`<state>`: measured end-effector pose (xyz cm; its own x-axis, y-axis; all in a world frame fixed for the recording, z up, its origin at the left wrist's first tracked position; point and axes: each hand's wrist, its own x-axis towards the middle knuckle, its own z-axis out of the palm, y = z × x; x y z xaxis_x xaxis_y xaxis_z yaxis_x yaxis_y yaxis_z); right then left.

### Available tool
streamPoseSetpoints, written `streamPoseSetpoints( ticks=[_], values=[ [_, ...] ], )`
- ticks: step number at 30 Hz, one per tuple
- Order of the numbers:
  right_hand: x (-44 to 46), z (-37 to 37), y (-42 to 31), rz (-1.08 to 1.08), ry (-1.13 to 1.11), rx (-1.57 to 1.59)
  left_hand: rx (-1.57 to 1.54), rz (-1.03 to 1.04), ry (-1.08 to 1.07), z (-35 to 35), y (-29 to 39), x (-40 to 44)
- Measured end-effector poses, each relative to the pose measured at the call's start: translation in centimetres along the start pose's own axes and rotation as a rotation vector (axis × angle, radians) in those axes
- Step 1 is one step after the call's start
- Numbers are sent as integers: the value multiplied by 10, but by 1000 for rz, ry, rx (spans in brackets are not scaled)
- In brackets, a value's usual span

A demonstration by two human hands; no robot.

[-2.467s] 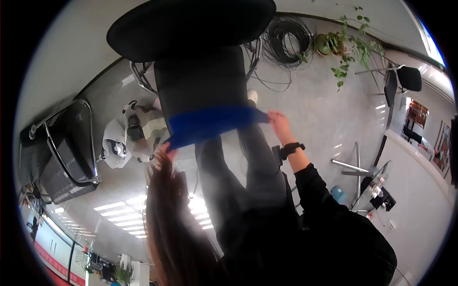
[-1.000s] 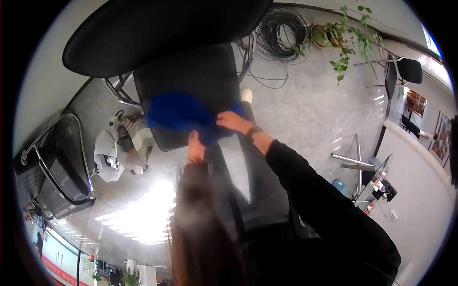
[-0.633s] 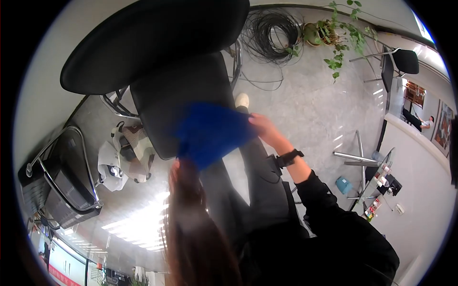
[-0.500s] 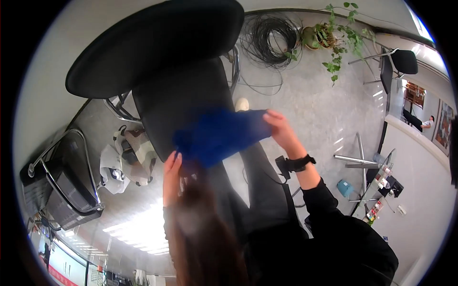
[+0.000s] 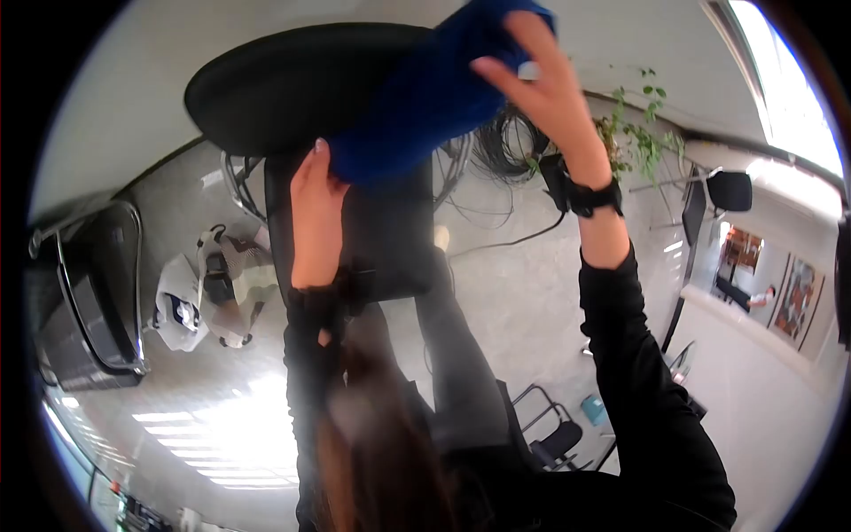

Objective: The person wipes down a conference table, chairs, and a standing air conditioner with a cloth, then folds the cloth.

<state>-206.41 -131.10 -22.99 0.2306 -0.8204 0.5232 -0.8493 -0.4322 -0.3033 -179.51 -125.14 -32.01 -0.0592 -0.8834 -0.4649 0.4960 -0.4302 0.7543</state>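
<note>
A blue cloth (image 5: 425, 106) is stretched slantwise in the air in front of the backrest of a black chair (image 5: 266, 89). My left hand (image 5: 317, 208) pinches its lower left end between thumb and fingers. Higher up at the right, my right hand (image 5: 554, 93) is at the cloth's upper end, with thumb and index finger apart; its other fingers are hidden, and part of the cloth lies behind them. Both wrists wear black bands. Long hair hangs over part of my left forearm.
Bags (image 5: 182, 301) stand on the floor at the left beside another chair (image 5: 97, 328). Coiled black cable (image 5: 505, 146) and a green plant (image 5: 638, 133) are at the back right. A teal container (image 5: 593, 409) is at the lower right. A distant person (image 5: 761, 297) is at the far right.
Both hands have risen with the blue cloth from over the seat and my legs to the backrest. My right hand has gone highest, and its thumb and index finger have parted.
</note>
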Motion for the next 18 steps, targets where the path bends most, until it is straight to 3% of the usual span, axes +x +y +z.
streamPoseSetpoints(
  ticks=[2, 5, 6, 7, 13, 16, 18],
  values=[
    [19, 34, -14, -183, -284, -181, -163, -18, 17, -19, 12, 3],
    [41, 60, -31, -210, -107, -179, -134, 43, 16, -31, 29, -13],
    [49, 59, -44, 79, -375, -32, -143, 35, 26, -34, 33, -14],
    [53, 63, -50, 81, -389, -33, -140, 33, 41, -37, 37, -15],
    [62, 88, -50, -81, -253, 36, -139, 33, 58, -46, 60, -3],
    [60, 96, -37, -37, -335, -122, -107, 8, 32, -45, 54, 11],
    [61, 108, -30, -175, -153, -287, -166, 104, 128, -37, 51, 20]
  ],
)
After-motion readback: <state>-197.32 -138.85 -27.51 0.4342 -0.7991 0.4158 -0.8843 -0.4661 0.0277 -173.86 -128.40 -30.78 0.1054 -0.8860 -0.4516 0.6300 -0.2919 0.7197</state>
